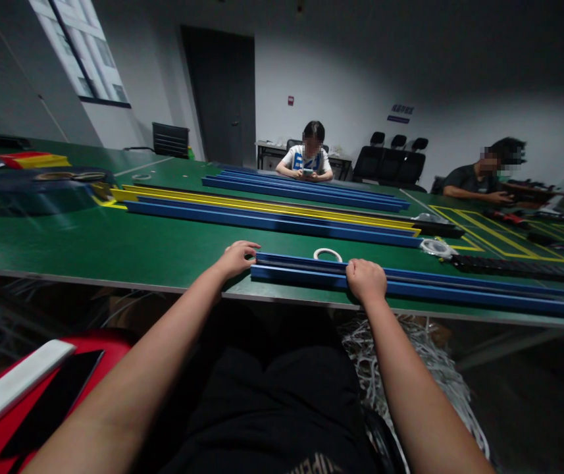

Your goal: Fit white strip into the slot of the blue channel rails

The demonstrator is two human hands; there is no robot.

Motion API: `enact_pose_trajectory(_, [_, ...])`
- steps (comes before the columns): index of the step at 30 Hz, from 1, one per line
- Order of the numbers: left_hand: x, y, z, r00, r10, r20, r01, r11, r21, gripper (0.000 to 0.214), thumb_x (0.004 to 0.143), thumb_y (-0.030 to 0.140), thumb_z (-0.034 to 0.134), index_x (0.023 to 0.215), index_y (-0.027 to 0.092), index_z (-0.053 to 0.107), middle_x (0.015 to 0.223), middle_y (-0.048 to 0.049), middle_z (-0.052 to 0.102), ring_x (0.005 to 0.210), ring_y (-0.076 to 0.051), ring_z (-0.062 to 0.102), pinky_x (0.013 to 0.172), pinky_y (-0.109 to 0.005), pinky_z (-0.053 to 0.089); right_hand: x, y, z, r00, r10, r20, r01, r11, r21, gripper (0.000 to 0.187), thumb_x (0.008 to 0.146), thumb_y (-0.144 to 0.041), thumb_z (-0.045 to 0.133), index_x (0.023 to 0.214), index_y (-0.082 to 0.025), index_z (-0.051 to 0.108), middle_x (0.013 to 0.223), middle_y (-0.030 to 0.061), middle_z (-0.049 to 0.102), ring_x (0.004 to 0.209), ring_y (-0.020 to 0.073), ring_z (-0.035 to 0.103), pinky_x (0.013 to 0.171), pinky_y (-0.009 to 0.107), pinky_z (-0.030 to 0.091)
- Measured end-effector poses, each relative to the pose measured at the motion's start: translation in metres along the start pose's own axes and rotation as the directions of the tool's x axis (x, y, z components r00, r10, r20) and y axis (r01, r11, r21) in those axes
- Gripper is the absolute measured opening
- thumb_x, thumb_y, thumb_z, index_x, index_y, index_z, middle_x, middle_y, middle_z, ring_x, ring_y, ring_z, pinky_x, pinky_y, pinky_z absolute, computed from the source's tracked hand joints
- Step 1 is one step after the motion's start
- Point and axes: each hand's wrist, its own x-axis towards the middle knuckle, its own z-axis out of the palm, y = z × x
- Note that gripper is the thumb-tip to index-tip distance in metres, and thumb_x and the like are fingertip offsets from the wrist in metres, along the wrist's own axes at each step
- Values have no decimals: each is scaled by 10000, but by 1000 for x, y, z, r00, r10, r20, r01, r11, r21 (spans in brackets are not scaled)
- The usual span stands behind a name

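Note:
A long blue channel (430, 289) with a black strip inside its groove lies along the front edge of the green table. My right hand (367, 280) is closed over it, its fingers wrapped across the groove. At the channel's left end, my left hand (238, 259) has its fingers and thumb curved around the tip. What exactly sits between those fingertips is too small to make out. Just behind the channel, between my hands, rests a white ring (328, 254), perhaps a roll of tape.
Yellow channels (272, 209) and a blue one (282, 224) lie farther back, with more blue channels (306, 189) behind. A large dark roll (49, 191) stands left. Two people sit across the table (89, 243). A red seat (89, 345) holds a white device (18, 388).

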Motion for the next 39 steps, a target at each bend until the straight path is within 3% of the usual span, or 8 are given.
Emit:
enact_pose_trajectory(8, [1,9,0,997,-62,44,62,998,12,261,738,398,645,930,250,743,1211,-22,682,1136,-237,588,993,-306,439,-2,0,2,999,14,-48,-15,1000,-12,430,958,-300,329,772,-160,691,833,94,693,769,183,573,734,315,281])
enact_pose_trajectory(15, [-4,22,-7,993,-106,47,103,993,63,378,760,403,641,1108,267,704,1218,-31,677,1148,-234,576,994,-288,421,-3,-1,1,997,15,-71,-15,1000,0,417,953,-294,342,767,-164,691,817,86,691,772,182,571,736,319,280])
enact_pose_trajectory(22, [-6,21,-7,995,-94,26,92,993,68,354,770,401,627,1088,266,703,1166,-52,694,1084,-249,605,912,-309,461,-3,-2,-1,998,38,-55,-37,999,11,419,947,-294,351,767,-157,704,833,94,700,780,183,576,733,319,285])
enact_pose_trajectory(34, [-6,19,-4,996,-73,42,71,997,37,307,794,331,573,1059,244,700,1164,-54,691,1086,-232,601,926,-292,454,-4,-1,-1,998,45,-48,-45,999,9,418,948,-299,350,786,-156,708,843,93,696,773,180,575,739,308,294])
enact_pose_trajectory(39, [-11,19,-4,990,-133,-54,138,984,110,274,773,233,539,1020,209,653,1072,-80,688,1016,-227,605,901,-317,459,-4,0,-1,997,52,-56,-50,998,28,394,943,-294,366,818,-159,714,841,91,695,788,183,571,741,306,287])
